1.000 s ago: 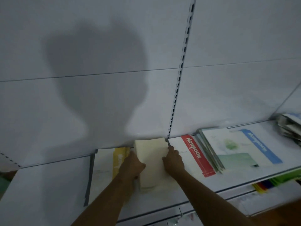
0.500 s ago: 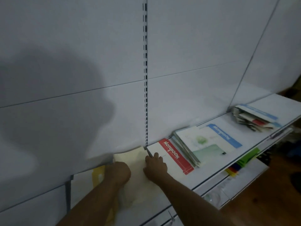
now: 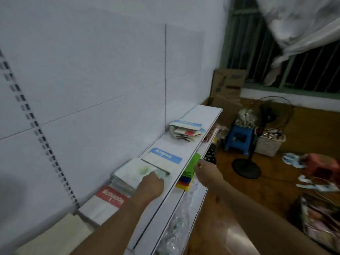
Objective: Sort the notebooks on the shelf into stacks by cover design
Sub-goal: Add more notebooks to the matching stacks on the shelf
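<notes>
Now left hand [image 3: 151, 185] on green-print notebook stack [image 3: 134, 174], shelf [image 3: 185, 153].

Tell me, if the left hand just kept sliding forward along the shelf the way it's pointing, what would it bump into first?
Probably the blue-banded notebook lying just beyond the stack that the left hand already rests on. Farther along sits a messy pile. Depth is hard to judge in this blurred view.

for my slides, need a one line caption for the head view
Left hand rests on a green-print notebook stack on the white shelf; right hand reaches beyond its edge.
</notes>
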A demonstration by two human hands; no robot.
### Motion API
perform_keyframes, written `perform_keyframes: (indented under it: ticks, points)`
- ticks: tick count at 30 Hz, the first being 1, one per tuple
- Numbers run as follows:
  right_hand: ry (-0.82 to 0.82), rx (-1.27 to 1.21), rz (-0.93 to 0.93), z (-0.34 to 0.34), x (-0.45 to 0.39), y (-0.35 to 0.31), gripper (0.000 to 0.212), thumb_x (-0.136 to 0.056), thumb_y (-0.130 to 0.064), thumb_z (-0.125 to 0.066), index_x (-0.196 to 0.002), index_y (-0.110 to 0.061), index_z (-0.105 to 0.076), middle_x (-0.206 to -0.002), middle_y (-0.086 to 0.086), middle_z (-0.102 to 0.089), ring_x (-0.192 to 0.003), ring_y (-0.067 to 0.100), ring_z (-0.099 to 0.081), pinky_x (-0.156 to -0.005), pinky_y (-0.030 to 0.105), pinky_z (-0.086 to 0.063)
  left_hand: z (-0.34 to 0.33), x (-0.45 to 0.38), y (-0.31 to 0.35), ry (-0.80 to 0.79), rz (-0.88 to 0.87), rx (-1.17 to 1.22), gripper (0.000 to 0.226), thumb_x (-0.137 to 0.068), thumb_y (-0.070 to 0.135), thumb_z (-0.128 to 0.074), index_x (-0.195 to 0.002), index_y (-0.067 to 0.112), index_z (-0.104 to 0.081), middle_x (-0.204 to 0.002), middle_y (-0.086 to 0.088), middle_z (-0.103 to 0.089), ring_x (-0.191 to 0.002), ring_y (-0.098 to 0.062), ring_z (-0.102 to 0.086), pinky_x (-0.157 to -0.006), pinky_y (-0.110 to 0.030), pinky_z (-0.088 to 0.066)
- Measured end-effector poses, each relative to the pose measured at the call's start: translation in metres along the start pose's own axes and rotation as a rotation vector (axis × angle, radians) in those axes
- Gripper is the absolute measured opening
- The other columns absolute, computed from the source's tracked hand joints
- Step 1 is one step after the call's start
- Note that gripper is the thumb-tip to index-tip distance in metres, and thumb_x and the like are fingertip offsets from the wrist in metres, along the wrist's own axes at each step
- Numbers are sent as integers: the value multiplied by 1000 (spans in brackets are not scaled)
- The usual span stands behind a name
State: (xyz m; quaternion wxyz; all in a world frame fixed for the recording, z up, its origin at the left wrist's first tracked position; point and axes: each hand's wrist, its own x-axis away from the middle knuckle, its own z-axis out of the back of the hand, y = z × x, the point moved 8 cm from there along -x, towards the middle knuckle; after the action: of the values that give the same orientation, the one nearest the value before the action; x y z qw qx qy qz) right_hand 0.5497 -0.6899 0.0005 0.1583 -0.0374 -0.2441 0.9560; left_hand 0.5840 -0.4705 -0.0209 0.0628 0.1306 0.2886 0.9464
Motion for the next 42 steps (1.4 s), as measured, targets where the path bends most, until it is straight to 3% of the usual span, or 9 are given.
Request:
perform_keyframes:
  ticks: [3,10,15,21,26,29,34,38,42]
  points:
    - [98,-32,-80,52,-12,75,31,-101,-33,-35,-79,-14,-45,-75,7,-52,-70,26,-50,-63,36,-40,-38,-24,75,-2,-56,110,29,-94,30,-45,-98,4,-56,-107,-17,-63,-101,-32,-59,-80,-32,-44]
    - [210,-155,-227,141,-52,222,30,-99,-40,-36,-98,-16,-55,-83,1,-60,-74,17,-57,-61,30,-43,-116,-69,231,-14,-192,200,25,-92,32,-47,-75,14,-51,-86,-12,-62,-79,-26,-57,-68,-32,-41]
    - [181,-180,-249,170,-99,279,31,-99,-43,-35,-100,-18,-54,-85,-1,-57,-75,13,-54,-63,30,-41,-160,-99,291,-52,-164,281,26,-91,35,-45,-81,13,-54,-77,-5,-57,-72,-19,-55,-64,-30,-42]
    - [168,-214,-242,180,-163,311,27,-99,-41,-36,-101,-20,-53,-88,-3,-59,-75,9,-54,-59,27,-40,-183,-157,329,-33,-111,258,30,-93,38,-44,-97,13,-61,-93,-9,-65,-87,-25,-62,-84,-39,-53]
    - [168,-184,-249,194,-231,333,28,-99,-41,-36,-99,-19,-52,-87,-2,-57,-75,12,-53,-60,29,-41,-187,-229,373,4,-176,218,32,-95,34,-44,-100,8,-61,-96,-9,-63,-92,-26,-59,-80,-34,-45]
    - [180,-178,-269,208,-276,343,32,-100,-40,-36,-96,-14,-54,-87,5,-59,-79,20,-57,-66,34,-44,-190,-277,395,-6,-168,232,30,-95,35,-42,-94,10,-59,-86,-6,-60,-83,-23,-55,-76,-33,-44]
    - [189,-173,-226,222,-362,340,31,-100,-41,-35,-96,-16,-53,-83,5,-59,-73,20,-57,-58,30,-40,-176,-352,419,20,-167,236,28,-95,34,-43,-96,11,-58,-89,-6,-60,-78,-19,-53,-63,-29,-39]
    - [145,-170,-173,210,-429,326,32,-100,-39,-35,-94,-13,-52,-79,4,-54,-70,20,-53,-58,31,-37,-168,-403,410,35,-122,250,31,-92,40,-44,-94,14,-58,-94,-8,-67,-88,-26,-63,-81,-36,-52]
    - [51,-173,-106,185,-496,305,32,-99,-39,-35,-101,-14,-53,-90,6,-59,-79,21,-56,-64,32,-40,-152,-450,387,97,-24,213,30,-93,39,-44,-97,12,-58,-100,-7,-65,-92,-26,-59,-81,-33,-46]
